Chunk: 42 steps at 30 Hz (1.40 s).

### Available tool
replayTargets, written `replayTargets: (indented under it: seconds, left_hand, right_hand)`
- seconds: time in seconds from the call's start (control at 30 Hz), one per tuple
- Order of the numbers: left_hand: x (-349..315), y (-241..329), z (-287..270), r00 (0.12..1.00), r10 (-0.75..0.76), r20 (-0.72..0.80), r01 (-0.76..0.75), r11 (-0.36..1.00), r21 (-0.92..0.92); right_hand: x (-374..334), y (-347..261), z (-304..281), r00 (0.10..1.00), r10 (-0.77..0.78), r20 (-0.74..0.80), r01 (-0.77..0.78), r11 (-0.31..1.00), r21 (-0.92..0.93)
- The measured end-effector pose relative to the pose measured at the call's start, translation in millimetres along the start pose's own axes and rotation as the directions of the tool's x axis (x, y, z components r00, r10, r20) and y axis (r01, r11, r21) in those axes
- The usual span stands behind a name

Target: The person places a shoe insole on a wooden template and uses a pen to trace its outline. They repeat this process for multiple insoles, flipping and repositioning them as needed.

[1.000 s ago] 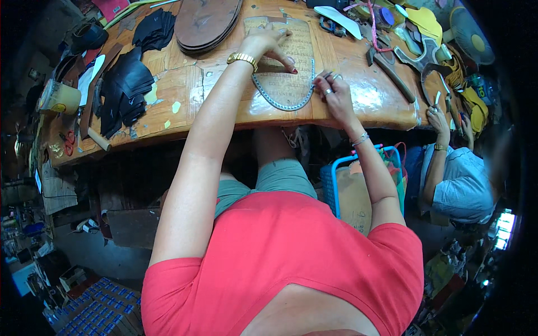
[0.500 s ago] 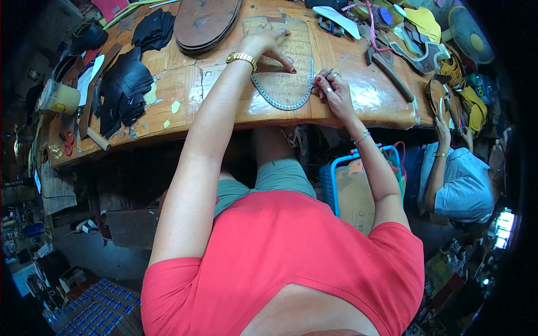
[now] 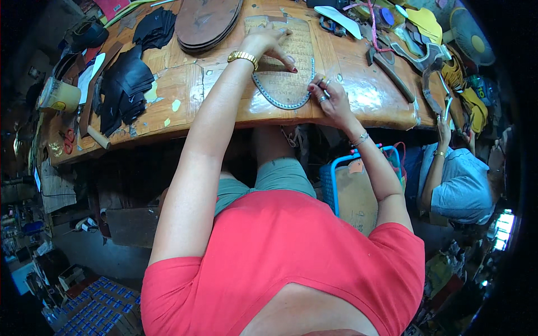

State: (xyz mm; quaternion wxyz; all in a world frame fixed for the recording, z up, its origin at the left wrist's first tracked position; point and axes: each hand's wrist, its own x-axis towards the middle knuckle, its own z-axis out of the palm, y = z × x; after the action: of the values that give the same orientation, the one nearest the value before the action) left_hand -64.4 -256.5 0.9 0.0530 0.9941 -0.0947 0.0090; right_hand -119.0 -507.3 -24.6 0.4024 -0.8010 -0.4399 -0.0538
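Flat tan sheet with rows of print and a rounded near end (image 3: 287,87): lies on the glossy wooden counter (image 3: 185,84), at 12 o'clock from you, round end towards you. Pale-blue, dotted narrow strip (image 3: 287,108) lines the curve and climbs both sides. On the right it stops partway up; on the left it runs up to your wrist. No such strip visible along the far end. Judgement: edge work partway, curve in place, upper sides and far end without it. Whether the strip is fastened: cannot tell.

Your left hand (image 3: 270,46) lies across the sheet, fingers spread, grasping nothing, seemingly steadying it. Your right hand (image 3: 333,101) is at the sheet's 4 o'clock, fingers pinched close by the strip, perhaps round something thin; too small to tell.

Outward from the sheet: stacked brown rounded leather pieces (image 3: 207,23) at 10 o'clock, layered black leather pieces (image 3: 124,84) at 9, dark-handled hammer (image 3: 395,80) at 3.
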Motion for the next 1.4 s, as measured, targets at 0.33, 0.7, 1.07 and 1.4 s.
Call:
replayTargets:
  seconds: [0.33,0.7,1.07,1.4]
  left_hand:
    - [-0.7,0.2,-1.6,1.000,-0.014,-0.003,0.014,0.999,-0.039]
    - [2.9,-4.9,6.1,1.000,-0.008,-0.028,0.006,0.998,-0.063]
    - [4.7,-5.7,9.0,1.000,0.005,0.018,-0.004,0.999,-0.032]
    - [-4.3,2.5,-7.7,1.000,-0.025,0.013,0.026,0.998,-0.063]
  right_hand:
    - [1.3,-2.9,2.4,0.998,-0.046,-0.036,0.050,0.991,0.123]
    - [-0.2,-11.5,2.0,0.995,-0.093,0.044,0.088,0.991,0.101]
    - [-1.2,-14.5,4.8,0.993,-0.014,0.118,-0.009,0.981,0.192]
    - [0.5,-19.4,6.4,0.988,-0.060,0.141,0.033,0.982,0.185]
